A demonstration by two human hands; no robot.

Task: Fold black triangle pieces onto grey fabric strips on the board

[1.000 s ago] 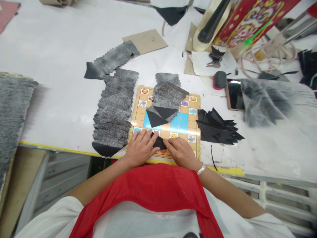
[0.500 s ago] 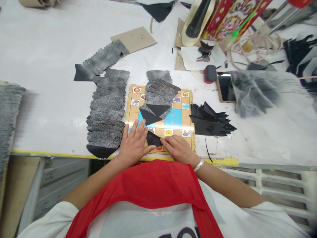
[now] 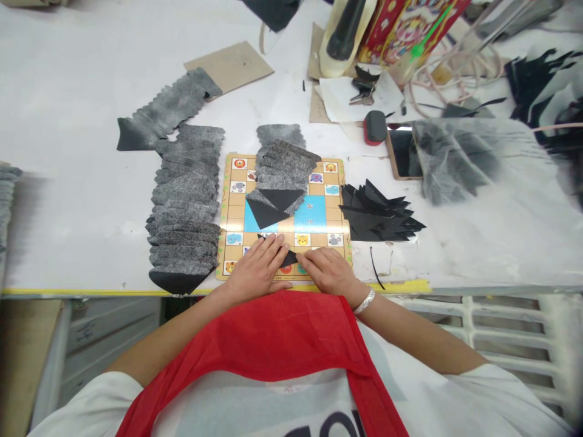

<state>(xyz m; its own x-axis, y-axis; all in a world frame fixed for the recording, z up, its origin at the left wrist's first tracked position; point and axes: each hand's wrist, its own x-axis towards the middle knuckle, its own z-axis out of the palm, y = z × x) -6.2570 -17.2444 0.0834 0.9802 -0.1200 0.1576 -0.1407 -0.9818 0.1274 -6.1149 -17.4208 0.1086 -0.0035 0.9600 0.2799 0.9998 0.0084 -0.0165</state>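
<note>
A small black leather-like piece [image 3: 288,260] lies near the front of a game board [image 3: 234,223] printed with animal pictures. My left hand [image 3: 259,262] rests flat over much of it, fingers stretched out and thumb low. The right end of the piece is pinched between the fingertips of my right hand [image 3: 328,268], which wears a silver bracelet. Just beyond my hands, a stack of overlapping grey-backed pieces [image 3: 285,167] sits on the board, two black faces [image 3: 268,209] at its near end. Left of the board runs a longer overlapping row of such pieces [image 3: 184,200].
Black pointed pieces [image 3: 380,215] are piled right of the board. Beyond them lie a phone [image 3: 404,155], a clear plastic bag [image 3: 460,161] and a red-black case [image 3: 375,127]. A pale bottle-like container [image 3: 328,60], pliers-like tool [image 3: 363,91] and cardboard [image 3: 237,67] are farther back.
My left hand has slid right, over the black piece, and now covers most of it. My right hand still grips its right end. The whole view has shifted slightly.
</note>
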